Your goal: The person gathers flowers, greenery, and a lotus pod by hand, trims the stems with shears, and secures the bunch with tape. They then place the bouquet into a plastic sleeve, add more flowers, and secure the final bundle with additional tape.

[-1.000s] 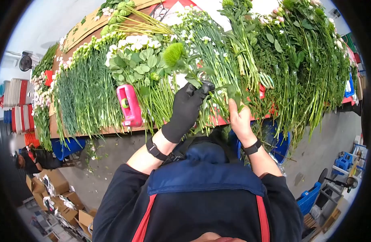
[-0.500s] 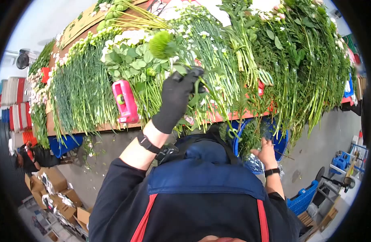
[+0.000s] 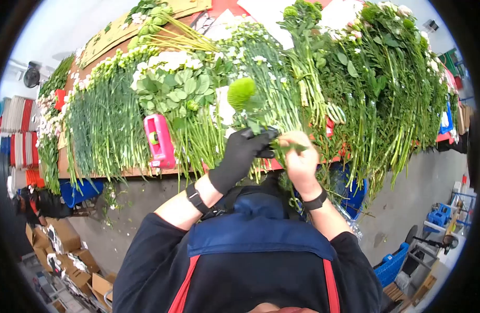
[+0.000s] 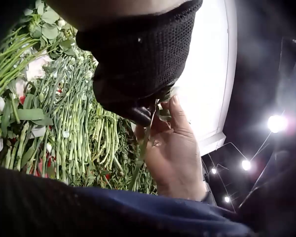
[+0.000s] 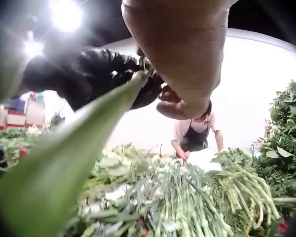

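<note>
My left hand [image 3: 258, 141], in a black glove, grips the stem of a round green pompom flower [image 3: 241, 93] and holds it up over the table's front edge. My bare right hand [image 3: 293, 149] is right beside the glove and pinches a leaf [image 3: 297, 148] on the same stem. In the left wrist view the gloved hand [image 4: 138, 74] is above the right hand [image 4: 172, 148], with the thin stem [image 4: 140, 158] running down between them. The right wrist view shows the right hand's fingers [image 5: 182, 64], the glove [image 5: 89, 74] and a broad blurred leaf [image 5: 64, 173].
The long table [image 3: 140, 169] is covered with rows of cut green stems and white flowers. A pink tape dispenser [image 3: 157, 141] lies near its front edge. A blue bucket [image 3: 354, 188] stands under the table, cardboard boxes [image 3: 67, 245] at lower left. Another person [image 5: 195, 136] stands across the table.
My right hand came up from beside the blue bucket and took hold of a leaf on the stem. The left hand moved the flower down and to the right.
</note>
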Action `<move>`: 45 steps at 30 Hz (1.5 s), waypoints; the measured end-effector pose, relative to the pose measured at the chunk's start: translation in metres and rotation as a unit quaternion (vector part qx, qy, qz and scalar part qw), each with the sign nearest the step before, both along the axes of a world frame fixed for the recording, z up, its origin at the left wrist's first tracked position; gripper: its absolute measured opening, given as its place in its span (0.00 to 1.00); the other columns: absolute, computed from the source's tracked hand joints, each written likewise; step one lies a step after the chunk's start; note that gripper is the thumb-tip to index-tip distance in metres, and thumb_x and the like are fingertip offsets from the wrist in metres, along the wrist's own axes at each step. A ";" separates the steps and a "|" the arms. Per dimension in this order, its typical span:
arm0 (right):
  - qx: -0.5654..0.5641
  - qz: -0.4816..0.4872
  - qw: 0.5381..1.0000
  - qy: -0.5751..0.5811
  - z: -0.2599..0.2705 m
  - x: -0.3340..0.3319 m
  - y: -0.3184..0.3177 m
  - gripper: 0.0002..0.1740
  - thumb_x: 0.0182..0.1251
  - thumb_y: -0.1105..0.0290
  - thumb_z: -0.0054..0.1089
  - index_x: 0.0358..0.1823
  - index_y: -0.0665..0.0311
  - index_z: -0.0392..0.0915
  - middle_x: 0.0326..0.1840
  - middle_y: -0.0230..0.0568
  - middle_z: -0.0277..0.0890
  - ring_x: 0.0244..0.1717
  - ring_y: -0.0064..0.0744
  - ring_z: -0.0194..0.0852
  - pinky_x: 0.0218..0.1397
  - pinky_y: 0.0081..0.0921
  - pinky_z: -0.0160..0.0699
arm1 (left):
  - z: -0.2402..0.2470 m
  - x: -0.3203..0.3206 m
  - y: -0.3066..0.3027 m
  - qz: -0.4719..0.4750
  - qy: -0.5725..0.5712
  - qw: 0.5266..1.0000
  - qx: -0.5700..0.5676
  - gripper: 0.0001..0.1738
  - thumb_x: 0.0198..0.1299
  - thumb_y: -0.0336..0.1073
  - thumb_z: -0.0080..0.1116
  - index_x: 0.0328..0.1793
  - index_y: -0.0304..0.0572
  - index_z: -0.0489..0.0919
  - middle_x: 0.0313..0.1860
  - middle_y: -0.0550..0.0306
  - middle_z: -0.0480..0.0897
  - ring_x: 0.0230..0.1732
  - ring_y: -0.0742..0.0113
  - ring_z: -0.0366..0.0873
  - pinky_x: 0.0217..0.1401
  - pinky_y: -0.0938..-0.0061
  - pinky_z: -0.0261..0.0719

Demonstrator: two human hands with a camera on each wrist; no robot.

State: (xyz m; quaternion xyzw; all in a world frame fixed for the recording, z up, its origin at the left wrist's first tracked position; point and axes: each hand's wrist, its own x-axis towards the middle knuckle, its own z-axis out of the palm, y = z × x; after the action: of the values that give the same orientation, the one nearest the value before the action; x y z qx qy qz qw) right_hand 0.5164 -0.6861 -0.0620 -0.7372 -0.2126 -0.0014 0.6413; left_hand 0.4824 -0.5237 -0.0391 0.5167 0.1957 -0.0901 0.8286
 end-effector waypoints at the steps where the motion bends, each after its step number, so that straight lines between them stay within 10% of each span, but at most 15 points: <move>1: 0.010 0.013 1.000 0.010 0.000 -0.004 0.001 0.06 0.61 0.81 0.59 0.39 0.70 0.80 0.42 0.41 0.78 0.45 0.35 0.76 0.52 0.27 0.74 | -0.008 -0.001 0.004 -0.008 0.006 1.000 0.011 0.15 0.65 0.36 0.58 0.51 0.33 0.81 0.44 0.55 0.84 0.44 0.69 0.81 0.48 0.73 0.82; 6: -0.142 0.066 0.976 -0.149 0.019 -0.016 0.016 0.12 0.54 0.78 0.65 0.41 0.65 0.79 0.39 0.43 0.74 0.42 0.42 0.76 0.47 0.32 0.76 | -0.010 -0.006 0.012 0.013 -0.044 0.999 -0.005 0.14 0.64 0.32 0.56 0.52 0.31 0.81 0.43 0.54 0.84 0.38 0.71 0.81 0.43 0.78 0.79; 7: -0.161 0.086 0.968 -0.175 0.018 -0.015 0.016 0.12 0.54 0.80 0.63 0.41 0.66 0.79 0.36 0.43 0.73 0.39 0.43 0.74 0.43 0.33 0.75 | -0.020 -0.009 0.017 -0.026 -0.140 0.980 0.141 0.14 0.64 0.31 0.55 0.52 0.31 0.81 0.43 0.54 0.84 0.39 0.71 0.81 0.43 0.78 0.79; 12: -0.193 0.109 0.952 -0.212 0.013 -0.013 0.015 0.07 0.51 0.79 0.58 0.33 0.66 0.75 0.31 0.43 0.67 0.34 0.44 0.72 0.38 0.36 0.73 | -0.010 -0.013 0.019 -0.043 -0.016 0.993 0.111 0.12 0.66 0.35 0.55 0.47 0.33 0.83 0.37 0.58 0.84 0.37 0.72 0.81 0.40 0.77 0.77; 17: -0.237 0.159 0.950 -0.124 0.008 -0.019 -0.008 0.03 0.57 0.78 0.54 0.33 0.68 0.71 0.34 0.49 0.67 0.38 0.51 0.71 0.43 0.40 0.72 | -0.019 -0.018 0.012 -0.064 -0.034 0.967 0.244 0.18 0.70 0.44 0.51 0.46 0.36 0.82 0.32 0.57 0.83 0.32 0.73 0.80 0.33 0.77 0.77; 24: -0.473 0.304 0.813 0.149 -0.031 -0.041 -0.142 0.14 0.56 0.73 0.61 0.45 0.68 0.76 0.50 0.53 0.74 0.53 0.55 0.73 0.54 0.42 0.73 | -0.034 0.003 0.082 0.077 -0.056 0.995 0.013 0.16 0.70 0.41 0.50 0.56 0.39 0.73 0.48 0.50 0.80 0.48 0.48 0.83 0.44 0.60 0.86; 28: -0.451 -0.048 0.881 0.136 -0.049 0.003 -0.203 0.16 0.57 0.70 0.63 0.44 0.71 0.77 0.48 0.57 0.79 0.49 0.57 0.77 0.50 0.43 0.77 | -0.036 0.007 0.104 0.104 -0.012 0.993 0.048 0.17 0.70 0.42 0.50 0.58 0.41 0.72 0.48 0.50 0.80 0.45 0.49 0.83 0.44 0.59 0.86; 30: -0.499 -0.202 0.837 0.094 -0.077 0.037 -0.209 0.15 0.59 0.62 0.61 0.38 0.70 0.79 0.39 0.56 0.82 0.44 0.58 0.80 0.48 0.45 0.79 | -0.042 0.006 0.113 0.120 -0.054 0.991 0.018 0.21 0.73 0.49 0.46 0.58 0.39 0.72 0.45 0.50 0.80 0.45 0.50 0.83 0.47 0.59 0.84; 34: -0.617 -0.240 0.728 0.181 -0.110 0.074 -0.205 0.20 0.64 0.54 0.57 0.32 0.68 0.82 0.36 0.58 0.81 0.42 0.56 0.81 0.48 0.46 0.79 | -0.030 0.015 0.107 0.214 -0.116 0.964 -0.109 0.24 0.71 0.53 0.48 0.63 0.44 0.72 0.44 0.56 0.81 0.50 0.51 0.80 0.61 0.52 0.77; 38: -0.464 -0.273 0.817 0.206 -0.130 0.071 -0.231 0.19 0.64 0.58 0.58 0.34 0.70 0.83 0.28 0.52 0.82 0.30 0.46 0.82 0.38 0.39 0.78 | -0.052 0.001 0.065 0.089 -0.018 0.983 -0.158 0.23 0.72 0.43 0.50 0.67 0.39 0.68 0.44 0.50 0.81 0.47 0.46 0.82 0.57 0.47 0.80; 40: -0.348 -0.280 0.860 0.247 -0.097 0.056 -0.228 0.16 0.66 0.63 0.58 0.35 0.72 0.83 0.21 0.38 0.79 0.20 0.22 0.75 0.28 0.24 0.73 | -0.038 -0.001 0.041 0.095 0.016 0.987 -0.129 0.23 0.72 0.43 0.49 0.67 0.39 0.68 0.43 0.49 0.81 0.46 0.48 0.82 0.55 0.49 0.82; 45: -0.130 -0.292 0.877 0.358 -0.040 0.020 -0.205 0.13 0.68 0.64 0.57 0.36 0.68 0.83 0.17 0.31 0.73 0.15 0.19 0.65 0.21 0.19 0.63 | -0.027 0.007 0.035 0.036 0.011 0.990 -0.138 0.22 0.73 0.42 0.46 0.67 0.39 0.68 0.45 0.47 0.79 0.46 0.50 0.83 0.54 0.53 0.84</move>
State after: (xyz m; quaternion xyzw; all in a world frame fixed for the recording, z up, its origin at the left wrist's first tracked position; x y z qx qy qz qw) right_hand 0.5367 -0.8909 -0.1020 -0.7929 0.2578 0.1034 0.5423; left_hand 0.4891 -0.4887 -0.0661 0.3886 0.2090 -0.0923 0.8926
